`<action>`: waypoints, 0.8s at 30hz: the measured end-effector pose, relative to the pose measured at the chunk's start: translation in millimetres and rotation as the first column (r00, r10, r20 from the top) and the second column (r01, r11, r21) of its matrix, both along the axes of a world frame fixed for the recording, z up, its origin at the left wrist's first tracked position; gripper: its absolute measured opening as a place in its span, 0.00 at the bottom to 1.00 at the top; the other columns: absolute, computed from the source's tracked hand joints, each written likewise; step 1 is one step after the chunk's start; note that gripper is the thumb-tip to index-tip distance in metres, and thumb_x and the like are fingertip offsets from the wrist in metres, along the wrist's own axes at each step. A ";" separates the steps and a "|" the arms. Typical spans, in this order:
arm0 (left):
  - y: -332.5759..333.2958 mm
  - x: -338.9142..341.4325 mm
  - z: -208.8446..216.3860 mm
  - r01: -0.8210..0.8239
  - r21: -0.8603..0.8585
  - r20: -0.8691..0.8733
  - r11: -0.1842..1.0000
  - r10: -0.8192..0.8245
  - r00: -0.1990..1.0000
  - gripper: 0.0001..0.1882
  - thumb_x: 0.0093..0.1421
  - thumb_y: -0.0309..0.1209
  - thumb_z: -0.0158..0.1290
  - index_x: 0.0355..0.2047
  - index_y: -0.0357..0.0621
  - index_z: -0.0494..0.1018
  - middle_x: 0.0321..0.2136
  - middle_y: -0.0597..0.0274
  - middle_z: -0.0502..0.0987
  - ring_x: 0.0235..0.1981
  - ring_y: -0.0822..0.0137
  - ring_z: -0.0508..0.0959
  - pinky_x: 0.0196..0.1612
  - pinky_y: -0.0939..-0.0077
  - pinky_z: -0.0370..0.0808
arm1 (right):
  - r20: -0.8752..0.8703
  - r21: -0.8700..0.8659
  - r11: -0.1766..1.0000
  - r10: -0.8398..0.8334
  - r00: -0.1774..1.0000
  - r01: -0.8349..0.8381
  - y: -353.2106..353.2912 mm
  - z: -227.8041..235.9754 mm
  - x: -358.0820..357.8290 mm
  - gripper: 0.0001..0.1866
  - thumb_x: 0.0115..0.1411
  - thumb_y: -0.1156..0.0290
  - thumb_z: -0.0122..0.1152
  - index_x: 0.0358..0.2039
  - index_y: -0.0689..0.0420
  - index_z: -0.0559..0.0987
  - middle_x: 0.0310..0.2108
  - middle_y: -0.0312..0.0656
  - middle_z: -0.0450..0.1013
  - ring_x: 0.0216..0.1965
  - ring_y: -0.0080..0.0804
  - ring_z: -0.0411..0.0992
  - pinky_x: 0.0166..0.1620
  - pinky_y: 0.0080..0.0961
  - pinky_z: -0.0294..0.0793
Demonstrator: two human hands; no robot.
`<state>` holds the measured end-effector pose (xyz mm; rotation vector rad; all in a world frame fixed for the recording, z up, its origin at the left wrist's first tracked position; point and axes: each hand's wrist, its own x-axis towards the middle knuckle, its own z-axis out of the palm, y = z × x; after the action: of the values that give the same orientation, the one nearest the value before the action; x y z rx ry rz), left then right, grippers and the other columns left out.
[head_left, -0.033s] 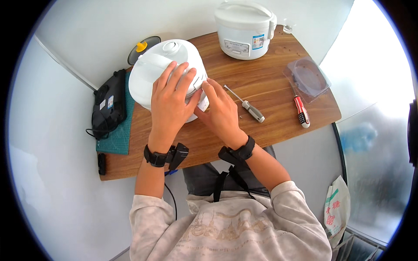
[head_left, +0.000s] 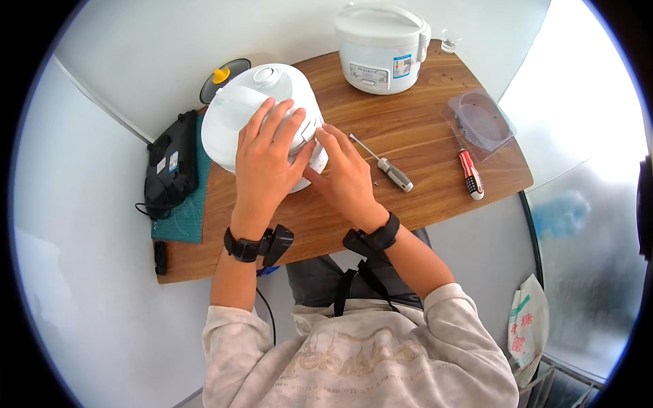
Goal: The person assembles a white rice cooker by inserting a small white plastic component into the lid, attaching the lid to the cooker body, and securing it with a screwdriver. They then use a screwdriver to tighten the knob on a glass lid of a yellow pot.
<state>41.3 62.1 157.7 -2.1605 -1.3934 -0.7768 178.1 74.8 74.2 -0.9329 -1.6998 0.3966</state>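
A white rice cooker (head_left: 221, 132) stands on the left part of the wooden table, its front turned toward the right hand. My left hand (head_left: 264, 163) lies across its lid, fingers stretched out and a little apart. At the cooker's front edge, beside the latch area, is my right hand (head_left: 345, 173). Its fingers and thumb are bent round a part of the white front, just under the left fingertips. The left thumb nearly meets the right fingers there. What lies under the right fingertips is partly hidden. A grey-handled screwdriver (head_left: 396, 175) lies right of my right hand.
At the back stands a second white rice cooker (head_left: 367, 58). A red-and-white screwdriver (head_left: 471, 175) and a clear plastic tray (head_left: 500, 126) lie at the right. A black appliance part (head_left: 178, 160) rests on a green mat (head_left: 183, 221) at the left. Behind the near cooker leans a glass lid with a yellow knob (head_left: 221, 73).
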 end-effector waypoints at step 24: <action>6.8 2.8 11.7 -0.128 -0.115 -0.125 0.985 0.114 0.986 0.27 0.47 0.38 0.66 0.50 0.61 0.72 0.56 0.55 0.66 0.66 0.42 0.59 0.52 0.48 0.75 | 0.041 -0.159 0.987 0.017 0.999 -0.010 -1.3 -3.6 52.2 0.24 0.56 0.72 0.63 0.54 0.53 0.69 0.45 0.50 0.72 0.39 0.53 0.75 0.39 0.42 0.77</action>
<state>44.1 68.9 169.4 -2.1503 -1.5298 -0.5222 230.3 73.5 70.6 -1.0520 -1.7327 0.5313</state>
